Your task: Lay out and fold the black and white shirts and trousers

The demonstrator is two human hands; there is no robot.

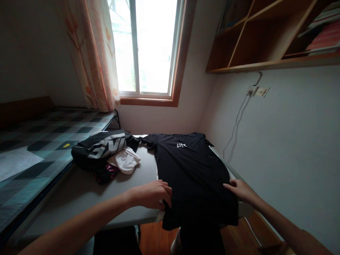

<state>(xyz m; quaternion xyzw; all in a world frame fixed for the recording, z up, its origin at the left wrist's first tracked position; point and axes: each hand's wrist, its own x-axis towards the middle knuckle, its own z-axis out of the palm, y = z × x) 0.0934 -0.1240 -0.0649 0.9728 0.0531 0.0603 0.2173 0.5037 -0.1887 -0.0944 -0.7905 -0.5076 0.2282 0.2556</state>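
A black T-shirt [191,173] with small white lettering on it lies spread over a white table [127,205], its hem hanging past the near edge. My left hand [156,194] is closed on the shirt's left side near the hem, and a bit of white cloth shows just below that hand. On the opposite side, my right hand [239,189] pinches the shirt's right edge. To the left lies a pile of clothes: a dark garment with large white letters [103,147], a white cloth [127,161] and a black piece with pink print [107,173].
A bed with a checked cover [53,138] stands left of the table, a white sheet [18,163] on it. Straight ahead is a window with a curtain [98,56]. Wooden shelves [265,39] hang on the right wall above a socket with a cable [252,91].
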